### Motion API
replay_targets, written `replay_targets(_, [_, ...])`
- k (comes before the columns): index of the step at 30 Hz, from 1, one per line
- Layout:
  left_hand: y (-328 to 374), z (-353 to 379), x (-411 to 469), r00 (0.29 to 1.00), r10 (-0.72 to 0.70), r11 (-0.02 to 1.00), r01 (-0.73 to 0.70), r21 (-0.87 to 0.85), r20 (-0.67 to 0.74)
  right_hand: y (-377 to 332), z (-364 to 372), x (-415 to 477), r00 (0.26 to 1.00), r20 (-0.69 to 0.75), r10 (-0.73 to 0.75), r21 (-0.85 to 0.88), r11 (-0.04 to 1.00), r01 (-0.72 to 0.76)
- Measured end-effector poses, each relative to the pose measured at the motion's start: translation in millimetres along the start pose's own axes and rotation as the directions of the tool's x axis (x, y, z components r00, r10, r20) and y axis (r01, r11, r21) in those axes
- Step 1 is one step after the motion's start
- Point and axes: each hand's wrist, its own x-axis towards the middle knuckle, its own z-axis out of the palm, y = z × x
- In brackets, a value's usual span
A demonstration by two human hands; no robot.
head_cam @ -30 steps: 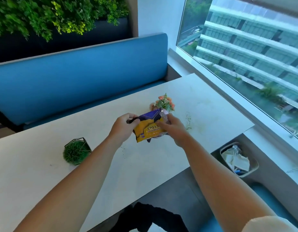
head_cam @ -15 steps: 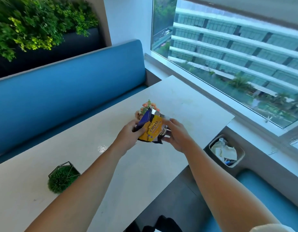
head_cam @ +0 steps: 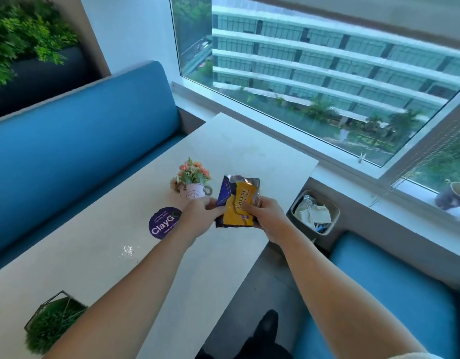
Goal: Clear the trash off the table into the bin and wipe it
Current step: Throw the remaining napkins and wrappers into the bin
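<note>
Being held up by both hands, a crumpled snack wrapper (head_cam: 236, 203) in yellow and purple, printed with the word CHEESE, is seen just above the far right part of the counter (head_cam: 249, 151). Its purple left side is pinched by the left hand (head_cam: 200, 213), whose fingers are curled against it. Its yellow right side is gripped by the right hand (head_cam: 265, 216), whose fingers are likewise curled onto it. A silver lining is exposed at the wrapper's open top. The wrapper is kept clear of the counter surface and is not touching anything but the two hands.

A small bin (head_cam: 336, 216) is set low down just beyond the counter's right edge, under the window sill. It is partly filled with white paper scraps and what looks like a clear plastic bottle. The wrapper is held to the left of the bin and apart from it.

A pink pot of flowers (head_cam: 194, 187) is stood on the counter just left of the wrapper, beyond the left hand. A round purple sticker (head_cam: 163, 224) marked ClayGo is partly covered by the left wrist. A small shiny patch (head_cam: 128, 251) is seen nearer on the counter; whether it is liquid or clear film cannot be told. A green plant in a wire frame (head_cam: 53, 325) is placed at the near left corner. A blue bench (head_cam: 81, 141) is set along the counter's far side.
</note>
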Motion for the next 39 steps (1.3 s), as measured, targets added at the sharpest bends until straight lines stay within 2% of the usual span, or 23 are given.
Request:
replay_targets(5, [18.1,47.6,23.6,0.996,-0.031,0.999,0.029,0.017,0.089,7.1,-46.3,-0.2,0.994,-0.106,0.014,0.066,0.998,-0.007])
replay_targets(11, [46.9,116.9,54.4,0.991,0.001,0.995,-0.013,0.094,0.132,22.4,-121.2,16.3,0.975,-0.205,0.088,0.148,0.987,-0.058])
replay_targets(17, [75.3,196.9,93.5,0.966,0.116,0.964,-0.166,0.209,0.229,44.4,-202.6,53.3,0.942,-0.298,0.156,0.191,0.976,-0.102])
replay_targets(20, [80.1,244.3,121.5,0.953,0.114,0.945,-0.192,0.266,0.282,63.4,-244.9,77.2,0.911,-0.387,0.145,0.088,0.989,-0.12])
replay_targets(24, [74.6,304.1,158.5,0.945,0.081,0.914,-0.197,0.355,0.317,78.3,-293.4,96.3,0.884,-0.465,0.053,-0.096,0.989,-0.11])
replay_targets(28, [66.0,349.4,185.2,0.928,0.07,0.878,-0.231,0.419,0.365,85.8,-332.4,107.3,0.925,-0.378,-0.023,-0.233,0.97,-0.071])
replay_targets(33, [59.4,386.2,205.2,0.918,0.048,0.842,-0.249,0.479,0.394,105.1,-367.7,126.6,0.965,-0.262,-0.03,-0.454,0.886,-0.095])
replay_targets(39, [48.4,417.4,230.5,0.899,0.047,0.826,-0.281,0.489,0.436,124.2,-391.9,153.9,0.955,-0.293,0.039,-0.504,0.843,-0.189])
